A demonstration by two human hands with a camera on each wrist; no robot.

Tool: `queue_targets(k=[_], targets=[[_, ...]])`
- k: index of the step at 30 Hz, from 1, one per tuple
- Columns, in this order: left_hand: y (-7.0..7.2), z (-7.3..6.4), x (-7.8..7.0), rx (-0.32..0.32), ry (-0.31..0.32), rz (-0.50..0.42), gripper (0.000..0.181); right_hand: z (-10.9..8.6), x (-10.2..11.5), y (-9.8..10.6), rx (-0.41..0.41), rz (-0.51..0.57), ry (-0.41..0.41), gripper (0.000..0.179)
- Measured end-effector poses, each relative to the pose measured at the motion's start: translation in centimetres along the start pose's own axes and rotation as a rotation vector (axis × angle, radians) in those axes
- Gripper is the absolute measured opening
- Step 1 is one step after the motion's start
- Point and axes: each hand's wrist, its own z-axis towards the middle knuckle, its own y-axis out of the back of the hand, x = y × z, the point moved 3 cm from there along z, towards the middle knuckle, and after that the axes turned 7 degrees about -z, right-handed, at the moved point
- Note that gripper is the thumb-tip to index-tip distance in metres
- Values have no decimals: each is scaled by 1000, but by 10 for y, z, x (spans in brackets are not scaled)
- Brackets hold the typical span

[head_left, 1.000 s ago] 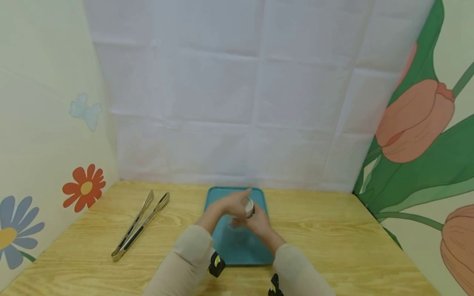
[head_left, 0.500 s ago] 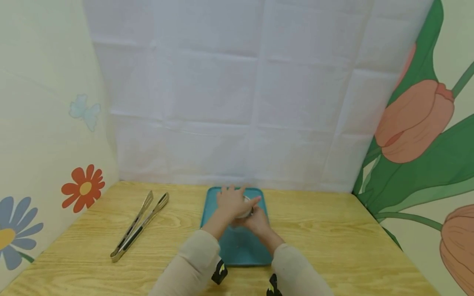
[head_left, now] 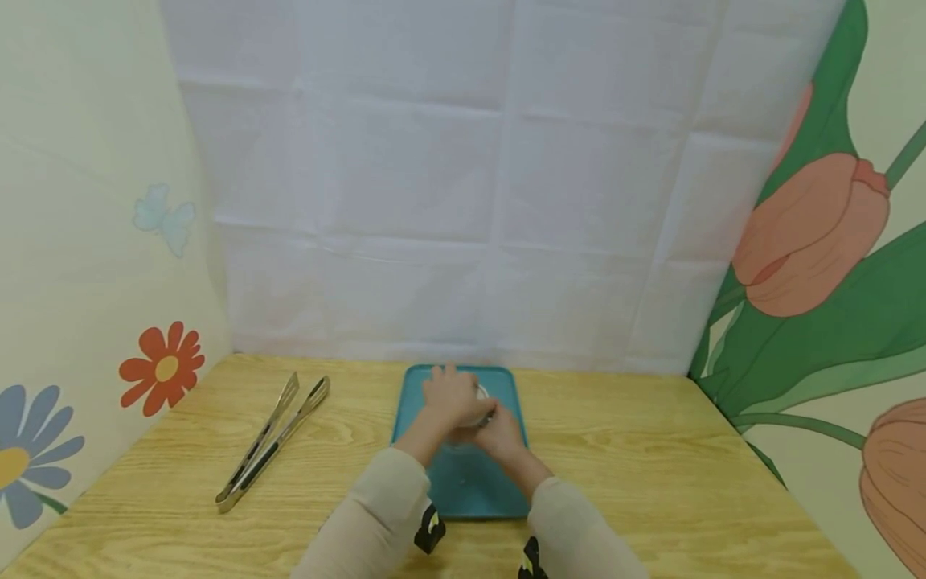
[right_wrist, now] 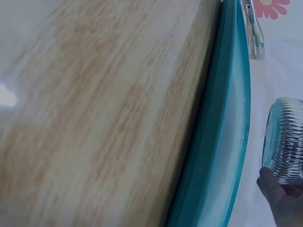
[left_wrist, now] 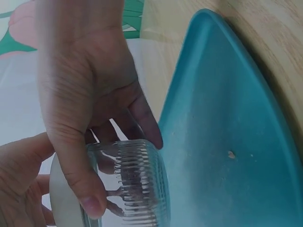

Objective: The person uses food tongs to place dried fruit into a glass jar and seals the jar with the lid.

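A clear ribbed glass jar with a whitish lid is held between both hands over a blue tray. My left hand lies across the jar, its thumb on the near side by the lid and its other fingers curled round the far side, partly seen through the glass. My right hand grips the jar from the right; in the right wrist view its fingertips touch the ribbed glass. The hands hide most of the jar in the head view.
Metal tongs with dark grips lie spread on the wooden table, left of the tray. Small pale crumbs dot the tray. A white cloth hangs behind, with flower-printed walls on either side.
My left hand has swung from the jar's left side to over it, fingers pointing forward, and its thumb has since folded in. My right hand has hardly moved.
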Motion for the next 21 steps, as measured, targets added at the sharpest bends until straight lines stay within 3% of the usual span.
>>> queue_targets(k=[7,10,17,21], targets=[[4,1,-2,48,-92,-32,42,-7,10,2,83,151,114,66],[4,1,-1,78,-122,-95,42,-8,9,2,97,166,112,70],[5,4,-1,231,-209,-165,42,-8,2,0,119,184,105,72],[4,5,0,257,-220,-186,41,-9,4,-2,120,205,129,70]])
